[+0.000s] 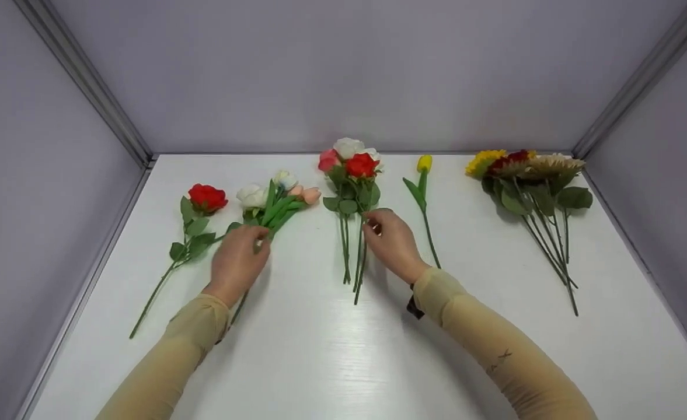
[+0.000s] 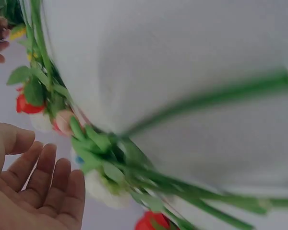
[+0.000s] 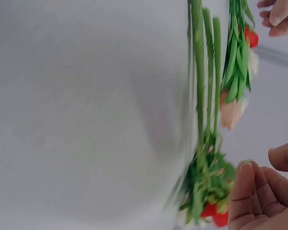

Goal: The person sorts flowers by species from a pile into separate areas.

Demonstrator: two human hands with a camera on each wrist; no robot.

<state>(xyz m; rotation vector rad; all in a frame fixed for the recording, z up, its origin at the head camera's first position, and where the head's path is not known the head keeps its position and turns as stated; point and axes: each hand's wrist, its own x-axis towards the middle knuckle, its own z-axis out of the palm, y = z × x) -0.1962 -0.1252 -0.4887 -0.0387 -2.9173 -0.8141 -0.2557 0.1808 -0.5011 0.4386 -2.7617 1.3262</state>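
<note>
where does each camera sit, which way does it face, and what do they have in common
Head: worn on the person's head, facing forward and down at the white table and flowers; both sleeves, the left grip and the right grip show.
Left wrist: worn on that wrist, facing flowers past the left grip at lower left; part of the right grip shows at upper left.
Right wrist: worn on that wrist, facing flowers past the right grip at lower right; the left grip shows at upper right.
Shared by both wrist views: both grips and peach tulips.
</note>
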